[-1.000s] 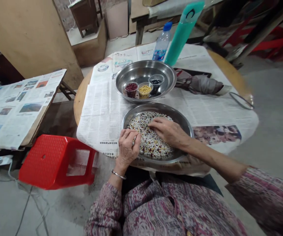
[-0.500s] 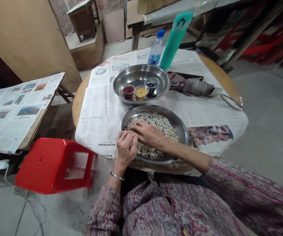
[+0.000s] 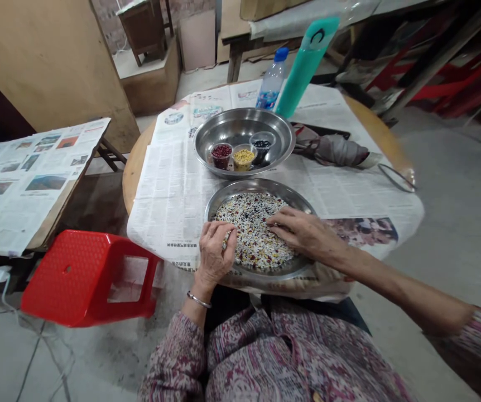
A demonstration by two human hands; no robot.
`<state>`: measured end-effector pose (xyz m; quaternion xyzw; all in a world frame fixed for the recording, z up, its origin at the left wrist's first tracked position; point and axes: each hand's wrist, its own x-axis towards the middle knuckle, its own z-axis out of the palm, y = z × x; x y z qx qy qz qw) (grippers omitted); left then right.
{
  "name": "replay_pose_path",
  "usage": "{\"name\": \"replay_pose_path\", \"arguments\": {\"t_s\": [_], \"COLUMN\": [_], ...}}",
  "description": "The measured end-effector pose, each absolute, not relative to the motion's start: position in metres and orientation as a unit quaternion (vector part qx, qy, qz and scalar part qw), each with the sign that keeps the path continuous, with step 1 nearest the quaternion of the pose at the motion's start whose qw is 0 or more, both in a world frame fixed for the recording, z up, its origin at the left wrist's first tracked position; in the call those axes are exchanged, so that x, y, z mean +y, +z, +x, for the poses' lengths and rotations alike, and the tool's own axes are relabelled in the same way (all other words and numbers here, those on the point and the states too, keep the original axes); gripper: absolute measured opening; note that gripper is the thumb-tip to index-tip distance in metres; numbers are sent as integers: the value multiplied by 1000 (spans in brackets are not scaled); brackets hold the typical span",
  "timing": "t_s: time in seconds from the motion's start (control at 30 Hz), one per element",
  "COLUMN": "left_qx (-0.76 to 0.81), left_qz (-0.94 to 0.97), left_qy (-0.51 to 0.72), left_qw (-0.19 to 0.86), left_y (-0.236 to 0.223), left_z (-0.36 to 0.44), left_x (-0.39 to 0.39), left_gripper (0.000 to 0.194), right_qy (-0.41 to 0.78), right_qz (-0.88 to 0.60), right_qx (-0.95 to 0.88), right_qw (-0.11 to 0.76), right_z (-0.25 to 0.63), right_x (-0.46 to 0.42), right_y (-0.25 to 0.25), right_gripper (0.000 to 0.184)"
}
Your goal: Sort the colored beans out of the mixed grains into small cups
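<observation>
A shallow steel basin (image 3: 224,196) in front of me holds a layer of mixed grains (image 3: 253,223), mostly white with yellow, dark red and black bits. At its left edge my left hand (image 3: 215,251) is curled, thumb against fingers; whatever lies inside is hidden. My right hand (image 3: 303,231) is over the basin's right side, its fingertips bent together down at the grains. Anything pinched there is too small to make out. Behind stands a deeper steel basin (image 3: 207,125) with cups of red beans (image 3: 221,152), yellow beans (image 3: 244,158) and black beans (image 3: 261,145).
Newspaper (image 3: 160,184) covers the round table. A plastic water bottle (image 3: 272,81), a teal bottle-shaped item (image 3: 307,67) and a folded grey umbrella (image 3: 332,148) are at the back and right. A red stool (image 3: 68,279) stands left, near a newspaper-covered side table (image 3: 35,184).
My right hand has moved right, away from my left hand, to the grains on the basin's right side. My left hand stays curled at the left edge.
</observation>
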<state>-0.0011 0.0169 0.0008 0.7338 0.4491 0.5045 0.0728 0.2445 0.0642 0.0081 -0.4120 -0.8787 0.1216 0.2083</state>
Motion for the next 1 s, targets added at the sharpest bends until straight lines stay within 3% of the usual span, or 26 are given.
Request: {"name": "replay_pose_path", "arguments": {"t_s": [0.33, 0.53, 0.67, 0.77, 1.0], "left_qx": [443, 453, 459, 465, 472], "left_qz": [730, 757, 755, 757, 758], "left_qy": [516, 468, 467, 457, 448], "left_qw": [71, 52, 33, 39, 47], "left_y": [0, 2, 0, 0, -2], "left_z": [-1, 0, 1, 1, 0], "left_x": [17, 14, 14, 14, 14], "left_gripper": [15, 30, 33, 31, 31], "right_qy": [162, 166, 143, 110, 67], "right_qz": [-355, -435, -454, -489, -537], "right_qx": [-902, -852, -822, -804, -815], "right_qw": [186, 238, 313, 321, 205], "right_z": [204, 209, 201, 186, 144], "right_x": [48, 68, 103, 142, 214], "right_y": [17, 29, 51, 78, 113], "right_gripper": [18, 18, 22, 23, 31]}}
